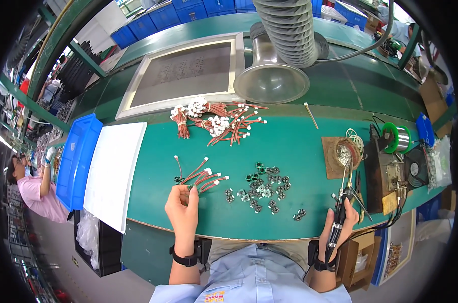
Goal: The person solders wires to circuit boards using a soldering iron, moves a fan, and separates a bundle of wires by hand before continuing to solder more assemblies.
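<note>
On the table (289,146), circuit boards (260,190) lie between the left hand (182,209) and the right hand (347,222). Behind, leftward, sit wire bundles (218,125), with 1 framed screen (193,70) beyond; right stands 1 spool (402,139).

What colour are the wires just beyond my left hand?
The wires are reddish brown, with white plugs; the head view shows them best.

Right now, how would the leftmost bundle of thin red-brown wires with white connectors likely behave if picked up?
The wire bundle would probably flex, being made of thin strands. It likely lifts as one, since its wires look bound together. Its white connectors cluster wide at one end, so rolling far seems unlikely.
</note>
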`<action>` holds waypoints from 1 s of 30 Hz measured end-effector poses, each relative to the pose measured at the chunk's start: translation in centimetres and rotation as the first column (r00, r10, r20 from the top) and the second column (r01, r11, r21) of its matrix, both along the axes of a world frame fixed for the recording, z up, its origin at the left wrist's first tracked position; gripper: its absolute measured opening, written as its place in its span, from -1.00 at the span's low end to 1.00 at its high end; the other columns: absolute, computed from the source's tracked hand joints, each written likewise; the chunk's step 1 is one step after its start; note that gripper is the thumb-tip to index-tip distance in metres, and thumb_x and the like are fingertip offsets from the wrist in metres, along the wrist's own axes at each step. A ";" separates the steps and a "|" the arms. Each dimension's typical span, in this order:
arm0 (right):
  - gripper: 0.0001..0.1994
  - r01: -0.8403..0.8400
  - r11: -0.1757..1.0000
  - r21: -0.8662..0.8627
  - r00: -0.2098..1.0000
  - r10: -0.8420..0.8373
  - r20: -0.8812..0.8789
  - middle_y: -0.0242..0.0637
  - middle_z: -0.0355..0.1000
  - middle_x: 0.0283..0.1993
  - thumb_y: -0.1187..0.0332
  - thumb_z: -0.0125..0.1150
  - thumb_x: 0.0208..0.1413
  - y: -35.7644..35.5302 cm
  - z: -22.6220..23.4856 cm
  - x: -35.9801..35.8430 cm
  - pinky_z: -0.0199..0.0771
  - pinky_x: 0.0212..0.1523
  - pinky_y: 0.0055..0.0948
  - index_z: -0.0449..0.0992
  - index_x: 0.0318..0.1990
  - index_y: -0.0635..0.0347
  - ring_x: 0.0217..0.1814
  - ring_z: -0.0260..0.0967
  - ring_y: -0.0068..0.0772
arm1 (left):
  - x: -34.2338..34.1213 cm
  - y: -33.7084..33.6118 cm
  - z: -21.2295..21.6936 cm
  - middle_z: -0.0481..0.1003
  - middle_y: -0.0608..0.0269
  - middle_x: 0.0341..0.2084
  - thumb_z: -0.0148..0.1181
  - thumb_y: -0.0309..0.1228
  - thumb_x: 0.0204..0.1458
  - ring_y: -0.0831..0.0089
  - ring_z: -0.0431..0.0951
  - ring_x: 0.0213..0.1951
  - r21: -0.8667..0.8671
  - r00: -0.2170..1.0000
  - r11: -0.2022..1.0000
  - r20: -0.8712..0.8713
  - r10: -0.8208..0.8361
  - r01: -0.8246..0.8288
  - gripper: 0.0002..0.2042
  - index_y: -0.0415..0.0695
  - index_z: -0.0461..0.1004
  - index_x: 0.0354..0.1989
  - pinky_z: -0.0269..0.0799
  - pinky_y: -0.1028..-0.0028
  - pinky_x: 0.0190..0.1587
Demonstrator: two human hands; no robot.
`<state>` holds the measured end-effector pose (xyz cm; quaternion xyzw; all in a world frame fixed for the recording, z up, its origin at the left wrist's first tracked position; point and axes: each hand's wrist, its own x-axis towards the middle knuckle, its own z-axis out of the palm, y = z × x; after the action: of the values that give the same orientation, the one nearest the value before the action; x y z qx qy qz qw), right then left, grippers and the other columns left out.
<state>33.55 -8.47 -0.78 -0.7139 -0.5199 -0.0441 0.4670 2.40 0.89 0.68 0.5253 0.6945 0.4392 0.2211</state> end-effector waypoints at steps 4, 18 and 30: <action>-0.56 0.039 0.999 0.016 0.999 -0.039 0.002 -0.13 0.30 -0.13 0.57 0.14 0.02 0.3 -0.1 0.7 0.17 0.03 -0.32 0.30 0.11 0.26 -0.05 0.20 -0.21 | 0.1 1.9 -0.1 0.39 0.40 -0.68 0.20 -0.46 0.02 0.69 0.30 -0.64 0.074 0.984 0.997 -0.176 -0.015 0.029 -0.83 -0.25 0.35 -0.33 0.21 0.62 -0.58; -0.72 -0.100 0.911 0.401 0.985 0.148 -0.092 -0.08 0.31 -0.08 0.52 0.14 0.03 1.3 -20.7 15.5 0.32 -0.08 -0.37 0.40 -0.06 0.28 -0.10 0.32 -0.18 | 0.9 -3.6 8.3 0.48 0.14 -0.41 0.27 -0.36 -0.06 0.33 0.51 -0.44 0.264 0.936 0.955 -0.350 -0.033 0.133 -0.76 -0.19 0.43 -0.26 0.41 0.42 -0.38; -0.74 -0.009 0.781 0.624 0.997 0.057 -0.057 -0.03 0.33 -0.16 0.52 0.14 0.06 -6.9 1.5 5.9 0.35 -0.16 -0.29 0.43 -0.06 0.31 -0.18 0.33 -0.07 | 7.0 -8.9 19.1 0.41 -0.03 -0.29 0.17 -0.45 -0.03 0.11 0.44 -0.38 0.284 0.618 0.653 -0.698 -0.361 0.702 -0.83 -0.18 0.43 -0.25 0.37 0.29 -0.28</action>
<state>39.42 -15.41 0.68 -0.5113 -0.4714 -0.1792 0.6959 9.42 -8.05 19.81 0.8615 0.3770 0.3384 -0.0337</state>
